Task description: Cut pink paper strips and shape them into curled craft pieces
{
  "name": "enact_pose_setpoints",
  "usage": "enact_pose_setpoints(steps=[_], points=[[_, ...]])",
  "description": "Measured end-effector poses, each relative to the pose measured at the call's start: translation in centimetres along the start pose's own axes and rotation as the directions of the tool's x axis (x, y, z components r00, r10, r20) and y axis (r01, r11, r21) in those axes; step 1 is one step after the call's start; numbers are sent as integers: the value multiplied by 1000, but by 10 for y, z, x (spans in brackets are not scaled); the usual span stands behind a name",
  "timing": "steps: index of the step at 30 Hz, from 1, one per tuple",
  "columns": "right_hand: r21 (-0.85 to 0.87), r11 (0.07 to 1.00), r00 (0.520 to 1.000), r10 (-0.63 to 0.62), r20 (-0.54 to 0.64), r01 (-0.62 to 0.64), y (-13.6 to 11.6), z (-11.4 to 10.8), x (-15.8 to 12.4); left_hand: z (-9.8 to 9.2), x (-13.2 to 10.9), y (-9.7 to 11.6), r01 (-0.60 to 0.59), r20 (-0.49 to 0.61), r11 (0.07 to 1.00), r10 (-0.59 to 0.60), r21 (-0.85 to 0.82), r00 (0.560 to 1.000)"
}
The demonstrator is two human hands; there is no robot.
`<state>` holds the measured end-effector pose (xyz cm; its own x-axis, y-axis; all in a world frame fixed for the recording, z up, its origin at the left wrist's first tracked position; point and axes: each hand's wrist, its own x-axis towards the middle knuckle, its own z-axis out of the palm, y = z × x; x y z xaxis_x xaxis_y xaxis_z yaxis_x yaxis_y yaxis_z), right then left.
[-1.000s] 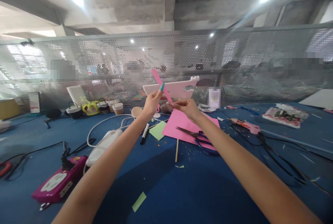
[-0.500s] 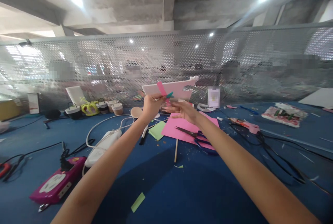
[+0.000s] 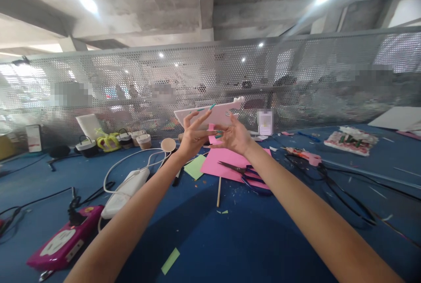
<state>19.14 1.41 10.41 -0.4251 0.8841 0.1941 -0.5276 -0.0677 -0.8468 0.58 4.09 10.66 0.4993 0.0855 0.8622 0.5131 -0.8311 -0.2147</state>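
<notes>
Both hands are hovering up off the blue table (image 3: 210, 239), meeting in mid-air.

Left hand (image 3: 193, 134): fingers (image 3: 201, 117) are splaying wide, released, gripping nothing that I can see.

Right hand (image 3: 236, 136): thumb is pointing up and the fingers (image 3: 222, 133) are half-curling toward my left palm, tips nearly touching the left fingers. Can't tell whether they're pinching anything.

A pink scrap (image 3: 212, 137) is showing in the gap just under the fingertips of both hands. Can't tell whether it's in my grip or just behind.

Around the fingers:
- The white foam board (image 3: 226, 112) is standing right behind the fingertips, against the perforated screen (image 3: 296, 81).
- The pink sheet (image 3: 230, 160) is lying flat below the right fingers, with the scissors (image 3: 245, 172) resting on its near edge.
- The green paper (image 3: 194, 167) is sitting below the left fingers, just beside the pink sheet.
- The wooden stick (image 3: 218, 185) is lying below the gap between both hands, nearer to me than the sheet.
- The round wooden disc (image 3: 168, 144) is sitting just left of the left fingers.
- The glue gun (image 3: 302, 155) is lying well to the right of the right fingers.
- The magenta power strip (image 3: 61, 243) is sitting far down-left of the left fingers.
</notes>
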Motion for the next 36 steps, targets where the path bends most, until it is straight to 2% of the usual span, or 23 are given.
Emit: enact_pose_setpoints(steps=[3,6,8,10,12,14,16,18,19,23,27,30,36], points=[[-36,999,999,-8,-38,7,4,1,1,6,-5,1,-48,16,999,48,4,999],[-110,994,997,-22,-68,15,7,1,1,10,-8,3,-29,63,999,31,-25,998],[-162,987,998,-25,-51,16,8,-1,1,10,-6,5,50,60,995,-45,-86,997],[-208,978,999,-29,-40,20,9,-2,2,8,-1,8,166,28,962,-163,-218,986],[-275,961,996,-63,-69,42,11,-3,5,5,5,11,290,26,848,-311,-444,950],[-367,928,990,-109,-92,68,16,-4,9,1,11,13,422,105,614,-483,-667,869],[-458,886,989,-124,-78,75,22,-4,12,-3,16,14,551,247,338,-635,-763,732],[-510,856,993,-114,-42,77,28,-6,15,-6,18,13,629,345,158,-723,-761,599],[-523,849,993,-112,-25,83,30,-7,16,-7,19,11,645,367,112,-744,-755,559],[-526,838,989,-125,75,146,35,-7,13,-7,18,6,658,392,25,-786,-752,477],[-609,754,968,-164,190,247,37,0,6,-3,15,6,694,403,-24,-829,-720,388],[-624,731,961,-188,204,275,40,3,7,-2,15,6,717,420,-36,-831,-696,366],[-541,831,992,-111,59,125,49,-10,17,-6,18,6,625,321,11,-851,-780,416]])
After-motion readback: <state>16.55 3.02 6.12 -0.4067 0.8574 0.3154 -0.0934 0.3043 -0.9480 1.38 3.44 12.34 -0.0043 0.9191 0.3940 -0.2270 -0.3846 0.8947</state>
